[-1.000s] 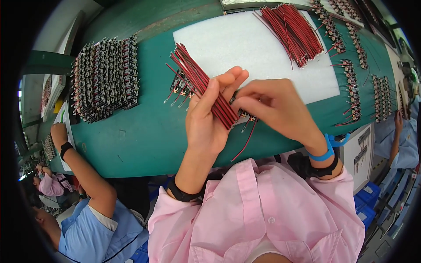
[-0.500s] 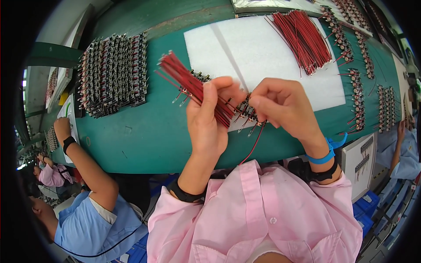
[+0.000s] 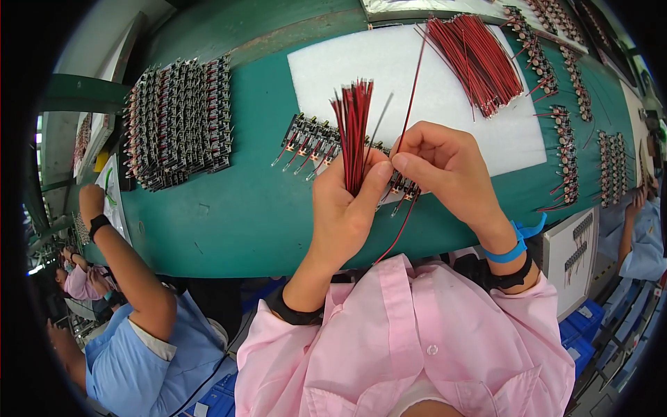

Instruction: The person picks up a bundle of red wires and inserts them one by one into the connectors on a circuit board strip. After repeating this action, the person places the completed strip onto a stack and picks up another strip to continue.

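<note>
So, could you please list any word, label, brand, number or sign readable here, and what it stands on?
No text can be read.
White rectangular labels on the blue plastic bins: too small to read.
Bundled thin red wires in the left hand: no visible text.

The head view looks steeply down from above the wearer's pink button-front fabric shirt (image 3: 403,313), facing forward across a long, flat green worktable (image 3: 243,236). The bare left hand (image 3: 345,212) and bare right hand (image 3: 445,167) are close, near mid-picture. The wide fisheye lens (its corners go black) reaches blue-shirted co-workers (image 3: 139,361) on both sides.
</note>
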{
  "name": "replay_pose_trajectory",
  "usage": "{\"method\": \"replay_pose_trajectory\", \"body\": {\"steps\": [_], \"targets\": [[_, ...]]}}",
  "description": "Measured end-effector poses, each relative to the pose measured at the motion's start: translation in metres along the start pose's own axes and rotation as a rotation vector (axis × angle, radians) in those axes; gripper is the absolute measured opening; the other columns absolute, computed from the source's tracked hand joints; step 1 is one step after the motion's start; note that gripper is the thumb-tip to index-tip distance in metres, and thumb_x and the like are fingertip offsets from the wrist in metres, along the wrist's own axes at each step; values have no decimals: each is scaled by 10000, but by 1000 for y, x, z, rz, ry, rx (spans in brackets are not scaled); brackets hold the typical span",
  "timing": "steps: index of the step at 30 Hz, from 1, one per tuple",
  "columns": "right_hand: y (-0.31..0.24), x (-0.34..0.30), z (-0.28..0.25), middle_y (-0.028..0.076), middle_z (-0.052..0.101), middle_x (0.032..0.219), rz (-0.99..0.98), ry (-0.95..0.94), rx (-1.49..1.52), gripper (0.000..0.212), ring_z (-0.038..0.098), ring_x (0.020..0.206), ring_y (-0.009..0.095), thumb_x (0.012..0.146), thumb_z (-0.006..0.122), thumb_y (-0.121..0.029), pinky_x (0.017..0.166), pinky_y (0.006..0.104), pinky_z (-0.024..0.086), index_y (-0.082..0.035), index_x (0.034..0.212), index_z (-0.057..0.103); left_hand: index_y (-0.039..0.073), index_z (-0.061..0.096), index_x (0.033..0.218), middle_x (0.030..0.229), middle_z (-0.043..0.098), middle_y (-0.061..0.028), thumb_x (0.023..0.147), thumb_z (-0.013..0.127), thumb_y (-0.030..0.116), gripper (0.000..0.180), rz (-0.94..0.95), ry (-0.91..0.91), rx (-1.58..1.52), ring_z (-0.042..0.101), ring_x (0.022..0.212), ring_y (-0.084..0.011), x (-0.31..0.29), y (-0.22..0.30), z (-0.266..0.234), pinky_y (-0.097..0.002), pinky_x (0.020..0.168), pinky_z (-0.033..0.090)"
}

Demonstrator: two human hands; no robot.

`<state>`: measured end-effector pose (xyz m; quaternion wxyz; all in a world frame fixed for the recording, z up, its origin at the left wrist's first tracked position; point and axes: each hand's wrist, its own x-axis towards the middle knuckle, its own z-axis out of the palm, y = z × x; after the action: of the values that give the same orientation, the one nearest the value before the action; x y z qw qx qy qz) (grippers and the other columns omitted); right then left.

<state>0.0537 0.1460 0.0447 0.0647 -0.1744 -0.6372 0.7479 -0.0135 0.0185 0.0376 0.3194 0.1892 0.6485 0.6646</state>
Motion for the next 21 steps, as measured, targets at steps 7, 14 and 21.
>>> {"method": "replay_pose_trajectory", "body": {"steps": [7, 14, 21], "targets": [[2, -3, -2, 4, 490, 630, 27, -69, -35, 71, 432, 602, 28, 745, 538, -37, 514, 162, 339, 24, 733, 504, -7, 511, 754, 580, 454, 31, 794, 515, 100, 114, 87, 10, 165, 361, 523, -37, -4, -2, -3, -192, 442, 292], [4, -7, -6, -5, 488, 650, -194, 25, -336, 38, 431, 589, 41, 707, 538, -12, 520, 188, 344, 23, 703, 523, -3, 498, 721, 553, 441, 16, 782, 517, 70, 96, 71, 46, 129, 339, 499, -34, -9, -6, -6, -186, 429, 275], [29, 0, -29, 4, 475, 640, -253, 170, -572, 44, 422, 565, 62, 689, 560, -24, 501, 194, 326, 7, 685, 528, 13, 429, 676, 512, 384, 9, 821, 452, 113, 177, 167, 78, 24, 312, 422, -35, -21, -24, -19, -182, 375, 222]]}}
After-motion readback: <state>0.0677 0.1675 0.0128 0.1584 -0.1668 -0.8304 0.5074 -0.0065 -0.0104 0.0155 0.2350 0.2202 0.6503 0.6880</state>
